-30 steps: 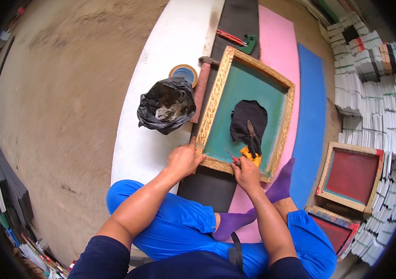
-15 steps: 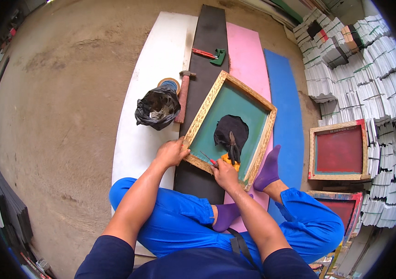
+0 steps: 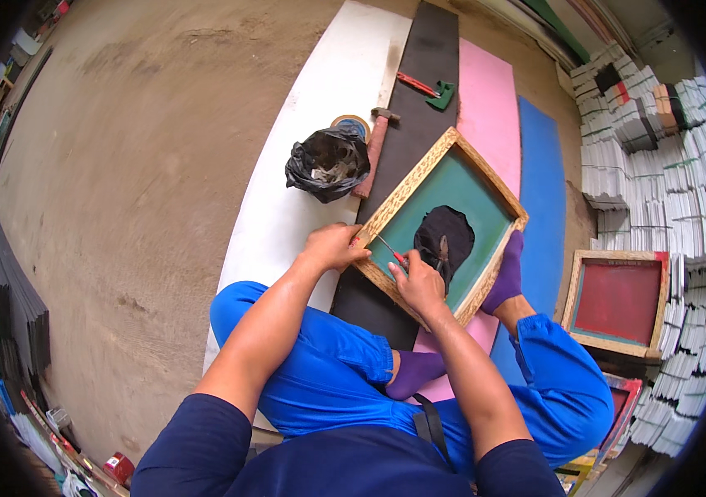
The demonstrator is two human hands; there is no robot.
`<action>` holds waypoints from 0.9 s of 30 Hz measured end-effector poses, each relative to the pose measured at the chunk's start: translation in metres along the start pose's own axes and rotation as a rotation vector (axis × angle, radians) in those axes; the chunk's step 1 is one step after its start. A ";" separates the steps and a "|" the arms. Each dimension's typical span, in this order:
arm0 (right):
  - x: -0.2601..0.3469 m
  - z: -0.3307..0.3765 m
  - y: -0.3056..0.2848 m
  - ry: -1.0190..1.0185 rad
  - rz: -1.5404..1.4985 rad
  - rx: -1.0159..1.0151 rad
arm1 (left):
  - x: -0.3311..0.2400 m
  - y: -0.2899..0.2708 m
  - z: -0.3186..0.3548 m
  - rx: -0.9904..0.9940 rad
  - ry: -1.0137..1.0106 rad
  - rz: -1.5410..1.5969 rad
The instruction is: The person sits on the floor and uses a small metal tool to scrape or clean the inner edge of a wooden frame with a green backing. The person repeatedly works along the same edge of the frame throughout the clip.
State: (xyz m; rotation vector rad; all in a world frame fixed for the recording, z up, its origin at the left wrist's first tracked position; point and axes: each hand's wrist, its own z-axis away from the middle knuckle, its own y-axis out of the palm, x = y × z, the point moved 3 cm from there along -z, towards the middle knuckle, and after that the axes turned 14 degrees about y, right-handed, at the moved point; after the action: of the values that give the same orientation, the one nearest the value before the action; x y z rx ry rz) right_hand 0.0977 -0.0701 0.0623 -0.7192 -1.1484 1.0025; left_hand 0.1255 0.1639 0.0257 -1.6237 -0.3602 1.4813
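On the wooden screen frame: left hand clasping its edge, right hand's grip half-hidden around a thin tool.

Probably a screen-printing workshop: framed screens, stacked paper.

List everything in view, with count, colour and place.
Screen frame: one, wooden rim, green mesh, on the boards.
Ink patch: one, black, on the mesh.
Thin tool: one, red-handled, in the right hand.
Bag: one, black, on the white board.
Hammer: one, beside the bag.
Second frame: one, red mesh, at right.
Paper stacks: many, white, at right.
Left hand: on the frame's edge.
Right hand: over the mesh.
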 end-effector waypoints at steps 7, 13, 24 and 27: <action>0.007 -0.023 -0.001 0.037 -0.133 0.216 | 0.002 -0.015 -0.007 0.210 -0.121 0.082; 0.009 -0.020 -0.009 0.014 -0.256 0.257 | 0.005 -0.028 -0.015 0.350 -0.265 0.122; 0.013 -0.020 -0.015 -0.075 -0.166 0.229 | 0.015 -0.041 -0.031 0.224 -0.264 0.638; 0.019 -0.021 -0.016 -0.135 -0.217 0.210 | 0.015 -0.042 -0.026 0.063 -0.275 0.883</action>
State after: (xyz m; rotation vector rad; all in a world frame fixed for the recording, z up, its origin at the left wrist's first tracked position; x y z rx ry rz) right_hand 0.1241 -0.0588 0.0782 -0.3558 -1.1892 0.9803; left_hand 0.1673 0.1878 0.0444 -1.6006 0.3123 2.3472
